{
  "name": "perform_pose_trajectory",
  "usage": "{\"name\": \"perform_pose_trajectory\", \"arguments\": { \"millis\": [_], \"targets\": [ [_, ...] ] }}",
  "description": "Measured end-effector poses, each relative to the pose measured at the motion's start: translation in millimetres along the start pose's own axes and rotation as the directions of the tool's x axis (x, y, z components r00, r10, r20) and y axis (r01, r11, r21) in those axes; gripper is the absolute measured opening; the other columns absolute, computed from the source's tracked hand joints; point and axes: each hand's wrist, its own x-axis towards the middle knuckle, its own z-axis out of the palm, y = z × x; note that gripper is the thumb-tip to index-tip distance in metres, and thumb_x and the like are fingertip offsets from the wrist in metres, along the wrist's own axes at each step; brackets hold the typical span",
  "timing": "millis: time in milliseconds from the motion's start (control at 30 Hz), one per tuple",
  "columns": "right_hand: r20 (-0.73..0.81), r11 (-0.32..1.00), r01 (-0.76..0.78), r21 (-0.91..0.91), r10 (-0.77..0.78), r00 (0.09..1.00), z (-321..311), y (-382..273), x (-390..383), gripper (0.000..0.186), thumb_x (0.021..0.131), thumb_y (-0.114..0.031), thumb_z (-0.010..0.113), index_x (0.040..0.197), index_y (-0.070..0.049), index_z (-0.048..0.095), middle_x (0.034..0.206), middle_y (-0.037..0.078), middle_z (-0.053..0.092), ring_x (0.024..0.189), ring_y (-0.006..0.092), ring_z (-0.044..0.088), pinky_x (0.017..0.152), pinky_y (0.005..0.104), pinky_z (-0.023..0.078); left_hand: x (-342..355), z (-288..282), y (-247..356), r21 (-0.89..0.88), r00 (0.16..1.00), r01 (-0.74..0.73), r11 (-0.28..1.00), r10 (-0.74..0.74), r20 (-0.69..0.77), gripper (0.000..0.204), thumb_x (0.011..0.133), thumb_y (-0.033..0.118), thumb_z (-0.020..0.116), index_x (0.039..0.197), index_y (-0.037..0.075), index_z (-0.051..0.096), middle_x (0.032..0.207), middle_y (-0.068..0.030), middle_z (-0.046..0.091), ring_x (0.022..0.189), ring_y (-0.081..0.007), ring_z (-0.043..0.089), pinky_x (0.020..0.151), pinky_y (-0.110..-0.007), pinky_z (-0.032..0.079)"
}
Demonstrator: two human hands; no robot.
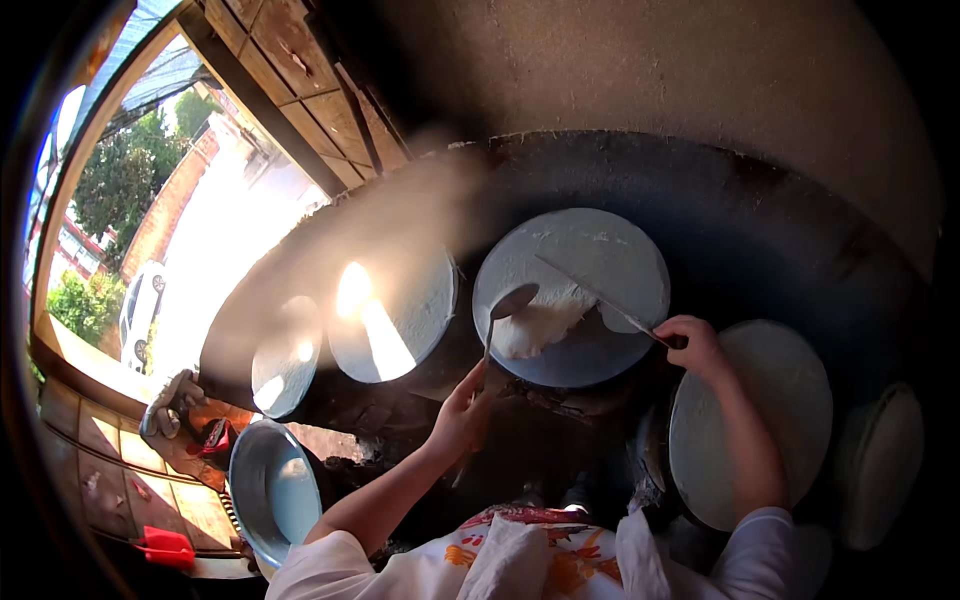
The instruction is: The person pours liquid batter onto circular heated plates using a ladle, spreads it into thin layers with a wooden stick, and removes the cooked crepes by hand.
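A round pan (600,370) sits in front of me, with a thin white layer over its far part. Toward its near left, a crumpled heap of soft white sheet (545,328) lies gathered, and bare grey-blue surface shows along the near side. My left hand (463,408) is closed around the handle of a metal ladle (514,301); the ladle's bowl hangs over the pan's left part, beside the heap. In my right hand (694,345) is a long, thin flat blade (597,291), which reaches from the right across the white layer. Whether the ladle touches the sheet I cannot tell.
More round white-covered pans stand left (415,320), far left (285,375) and right (750,400), all on a dark curved stove (620,165). A metal basin (240,500) is at lower left, near a red packet (214,440). Steam and strong sunlight blur the left side.
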Motion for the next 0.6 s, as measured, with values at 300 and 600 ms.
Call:
{"name": "perform_pose_trajectory", "arguments": {
  "millis": [300,600],
  "targets": [
    [-0.163,0.581,-0.178,0.795,0.486,0.859,233,-139,-19,0.031,0.084,-0.007,0.057,0.114,-0.001,0.051,0.094,0.007,0.064,0.066,0.01,0.058,0.051,0.0223,0.043,-41,-95,88,-0.639,0.954,-0.015,0.769,0.202,0.22,0.03,0.098,0.023,0.033,0.127,0.029,0.038,0.054,0.004,0.025,0.036,-0.0053,0.022,0.032,-0.016,0.024],
    [-0.291,0.384,-0.082,0.92,0.807,0.514,373,-165,4,0.032,0.089,-0.017,0.054,0.12,-0.018,0.043,0.068,-0.003,0.041,0.044,0.0047,0.033,0.035,0.0211,0.025,-19,-133,20,-0.602,0.642,0.765,-0.229,0.184,0.745,0.035,0.094,0.026,0.041,0.063,0.011,0.035,0.049,0.0048,0.031,0.036,-0.0047,0.034,0.034,-0.019,0.033]
  ]
}}
